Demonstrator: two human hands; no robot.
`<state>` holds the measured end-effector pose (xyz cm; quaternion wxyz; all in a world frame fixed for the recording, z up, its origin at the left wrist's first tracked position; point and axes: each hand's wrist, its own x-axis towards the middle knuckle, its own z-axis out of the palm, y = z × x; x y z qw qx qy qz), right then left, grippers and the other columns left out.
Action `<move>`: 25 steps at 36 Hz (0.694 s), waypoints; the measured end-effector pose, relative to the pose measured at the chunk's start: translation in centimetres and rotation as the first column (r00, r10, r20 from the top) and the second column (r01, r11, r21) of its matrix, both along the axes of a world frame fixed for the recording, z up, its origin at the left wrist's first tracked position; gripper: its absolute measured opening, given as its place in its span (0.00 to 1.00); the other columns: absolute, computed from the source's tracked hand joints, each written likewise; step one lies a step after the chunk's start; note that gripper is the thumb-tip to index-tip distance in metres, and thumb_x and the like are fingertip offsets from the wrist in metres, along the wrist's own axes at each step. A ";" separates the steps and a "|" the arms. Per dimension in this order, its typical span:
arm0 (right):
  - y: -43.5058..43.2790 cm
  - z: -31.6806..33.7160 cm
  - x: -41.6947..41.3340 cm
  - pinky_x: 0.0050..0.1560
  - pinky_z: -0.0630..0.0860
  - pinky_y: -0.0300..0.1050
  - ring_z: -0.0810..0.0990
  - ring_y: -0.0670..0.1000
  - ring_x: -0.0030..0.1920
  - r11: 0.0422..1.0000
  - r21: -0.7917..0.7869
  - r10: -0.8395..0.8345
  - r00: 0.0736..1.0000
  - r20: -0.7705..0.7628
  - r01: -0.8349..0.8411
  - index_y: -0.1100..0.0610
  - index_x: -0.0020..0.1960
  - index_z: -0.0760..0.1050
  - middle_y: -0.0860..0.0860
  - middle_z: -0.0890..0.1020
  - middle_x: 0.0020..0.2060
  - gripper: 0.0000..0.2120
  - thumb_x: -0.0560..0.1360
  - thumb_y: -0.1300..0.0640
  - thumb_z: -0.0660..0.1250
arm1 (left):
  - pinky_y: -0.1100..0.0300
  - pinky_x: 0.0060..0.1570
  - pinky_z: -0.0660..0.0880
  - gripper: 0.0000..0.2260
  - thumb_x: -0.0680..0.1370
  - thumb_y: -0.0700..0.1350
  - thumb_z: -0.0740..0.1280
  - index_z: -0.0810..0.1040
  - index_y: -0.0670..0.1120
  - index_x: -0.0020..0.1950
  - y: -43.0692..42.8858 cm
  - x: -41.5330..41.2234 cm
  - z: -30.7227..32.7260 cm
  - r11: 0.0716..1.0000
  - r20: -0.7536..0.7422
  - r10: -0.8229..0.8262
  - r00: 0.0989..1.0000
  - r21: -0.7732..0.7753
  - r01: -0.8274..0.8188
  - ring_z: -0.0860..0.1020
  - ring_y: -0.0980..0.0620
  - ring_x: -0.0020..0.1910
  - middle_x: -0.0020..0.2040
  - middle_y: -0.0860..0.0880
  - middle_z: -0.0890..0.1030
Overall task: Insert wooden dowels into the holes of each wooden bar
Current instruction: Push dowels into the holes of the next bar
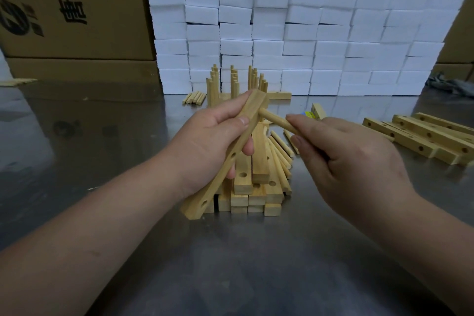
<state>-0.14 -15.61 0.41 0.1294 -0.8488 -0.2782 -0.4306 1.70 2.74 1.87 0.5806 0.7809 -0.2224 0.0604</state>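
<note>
Dowel [275,118] pinched by right hand [354,159], tip entering bar [230,147].

One head-worn, wide-angle view looks forward and down, close behind the left hand [210,141] and right hand [351,161], across the desk [97,141] beyond them.

1. A grey metal tabletop [77,136], dully reflective, fills the foreground.
2. Stacked white foam blocks [320,33] form a wall along its far edge.
3. Brown cardboard boxes [64,20], printed in black, rise behind.
</note>
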 end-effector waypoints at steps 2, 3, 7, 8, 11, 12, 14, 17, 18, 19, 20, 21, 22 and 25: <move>0.0 -0.1 0.0 0.21 0.73 0.50 0.75 0.58 0.27 1.000 0.013 0.011 1.000 0.003 -0.011 0.61 0.55 0.79 0.55 0.78 0.30 0.17 0.75 0.54 0.56 | 0.65 0.25 0.73 0.17 0.81 0.43 0.55 0.69 0.65 0.62 -0.1 0.0 -0.1 1.000 0.003 -0.005 1.000 0.006 0.005 0.72 0.55 0.22 0.31 0.52 0.77; 0.0 -0.2 0.0 0.21 0.73 0.50 0.76 0.58 0.27 1.000 0.025 0.019 1.000 0.001 -0.019 0.62 0.56 0.79 0.55 0.78 0.31 0.17 0.75 0.55 0.56 | 0.65 0.25 0.73 0.17 0.81 0.43 0.54 0.69 0.65 0.61 -0.1 0.0 -0.1 1.000 0.006 -0.007 1.000 0.007 0.006 0.72 0.55 0.23 0.30 0.52 0.77; 0.2 -0.1 0.0 0.22 0.73 0.48 0.75 0.57 0.27 0.999 0.030 0.024 1.000 0.014 -0.025 0.62 0.56 0.78 0.54 0.78 0.31 0.17 0.75 0.55 0.57 | 0.65 0.25 0.73 0.17 0.81 0.44 0.55 0.69 0.67 0.58 -0.1 0.0 0.0 1.000 0.006 -0.009 1.000 0.009 0.009 0.72 0.55 0.23 0.30 0.52 0.77; 0.3 -0.1 0.0 0.22 0.73 0.48 0.75 0.57 0.27 0.999 0.027 0.023 1.000 0.016 -0.023 0.63 0.55 0.78 0.54 0.78 0.31 0.17 0.75 0.55 0.56 | 0.65 0.25 0.73 0.17 0.81 0.44 0.55 0.69 0.67 0.58 -0.1 0.0 -0.1 1.000 0.008 -0.008 1.000 0.012 0.008 0.72 0.55 0.23 0.30 0.52 0.77; 0.5 -0.2 0.0 0.23 0.74 0.48 0.77 0.57 0.28 0.999 0.036 0.014 1.000 0.007 -0.014 0.62 0.55 0.78 0.54 0.79 0.32 0.18 0.75 0.54 0.56 | 0.64 0.25 0.72 0.17 0.81 0.44 0.54 0.68 0.67 0.59 -0.1 0.0 -0.1 1.000 0.020 0.007 1.000 0.027 -0.007 0.72 0.55 0.23 0.30 0.53 0.76; 0.5 -0.2 0.0 0.23 0.74 0.48 0.77 0.57 0.28 0.999 0.040 0.011 1.000 0.004 -0.012 0.62 0.55 0.78 0.54 0.79 0.32 0.18 0.75 0.54 0.56 | 0.65 0.25 0.72 0.17 0.81 0.44 0.54 0.68 0.67 0.59 -0.2 0.0 -0.2 0.999 0.022 0.012 1.000 0.031 -0.013 0.71 0.55 0.23 0.30 0.53 0.76; 0.6 -0.3 0.0 0.23 0.74 0.47 0.77 0.57 0.28 0.999 0.043 0.006 1.000 0.008 -0.007 0.62 0.54 0.78 0.54 0.79 0.32 0.17 0.75 0.54 0.56 | 0.65 0.25 0.72 0.17 0.81 0.44 0.54 0.68 0.66 0.61 -0.2 0.0 -0.2 0.999 0.024 0.020 1.000 0.038 -0.021 0.71 0.55 0.23 0.30 0.53 0.76; 0.5 -0.4 0.0 0.23 0.74 0.46 0.77 0.56 0.28 0.999 0.051 0.007 1.000 0.026 -0.008 0.62 0.54 0.79 0.54 0.79 0.31 0.16 0.75 0.55 0.57 | 0.65 0.26 0.72 0.17 0.81 0.45 0.54 0.68 0.66 0.63 -0.2 0.0 -0.1 0.998 0.022 0.027 0.999 0.054 -0.028 0.72 0.55 0.23 0.30 0.53 0.76; 0.5 -0.4 0.0 0.24 0.74 0.46 0.77 0.56 0.28 0.998 0.057 0.009 1.000 0.028 -0.010 0.62 0.53 0.79 0.54 0.79 0.31 0.16 0.75 0.55 0.57 | 0.65 0.26 0.72 0.17 0.81 0.45 0.54 0.68 0.66 0.63 -0.2 0.0 -0.1 0.998 0.020 0.026 0.999 0.062 -0.027 0.72 0.55 0.23 0.30 0.53 0.76; 0.5 -0.4 0.0 0.25 0.74 0.45 0.78 0.56 0.28 0.998 0.063 0.006 1.000 0.027 -0.008 0.61 0.53 0.79 0.53 0.80 0.31 0.16 0.75 0.55 0.57 | 0.65 0.26 0.72 0.17 0.81 0.45 0.54 0.68 0.66 0.63 -0.2 0.0 -0.1 0.997 0.020 0.023 1.000 0.074 -0.025 0.72 0.55 0.23 0.29 0.54 0.76; 0.5 -0.5 0.0 0.27 0.73 0.43 0.78 0.56 0.29 0.998 0.069 0.002 1.000 0.024 -0.003 0.61 0.53 0.79 0.53 0.80 0.32 0.17 0.75 0.55 0.57 | 0.65 0.26 0.72 0.17 0.81 0.45 0.54 0.67 0.67 0.62 -0.2 0.0 -0.1 0.996 0.019 0.020 1.000 0.087 -0.022 0.72 0.56 0.23 0.29 0.54 0.75; 0.6 -0.5 -0.1 0.28 0.72 0.42 0.78 0.55 0.29 0.997 0.074 -0.003 1.000 0.019 0.001 0.61 0.53 0.79 0.52 0.81 0.32 0.17 0.75 0.54 0.56 | 0.66 0.26 0.72 0.17 0.81 0.46 0.54 0.67 0.68 0.61 -0.2 -0.1 -0.2 0.995 0.018 0.017 1.000 0.096 -0.019 0.72 0.56 0.23 0.29 0.54 0.75; 0.6 -0.6 -0.2 0.29 0.71 0.41 0.79 0.55 0.30 0.997 0.081 -0.005 1.000 0.015 0.003 0.60 0.53 0.80 0.52 0.81 0.32 0.17 0.75 0.54 0.56 | 0.65 0.27 0.72 0.17 0.81 0.46 0.54 0.67 0.69 0.60 -0.3 -0.1 -0.2 0.995 0.017 0.015 1.000 0.098 -0.017 0.72 0.56 0.23 0.29 0.54 0.75; 0.7 -0.6 -0.3 0.34 0.72 0.40 0.79 0.52 0.33 0.990 0.139 0.013 0.999 -0.042 -0.007 0.59 0.54 0.80 0.50 0.81 0.34 0.17 0.75 0.53 0.57 | 0.65 0.27 0.72 0.17 0.81 0.46 0.54 0.67 0.68 0.62 -0.3 -0.1 -0.1 0.995 0.029 0.018 0.999 0.097 -0.021 0.71 0.56 0.24 0.29 0.54 0.74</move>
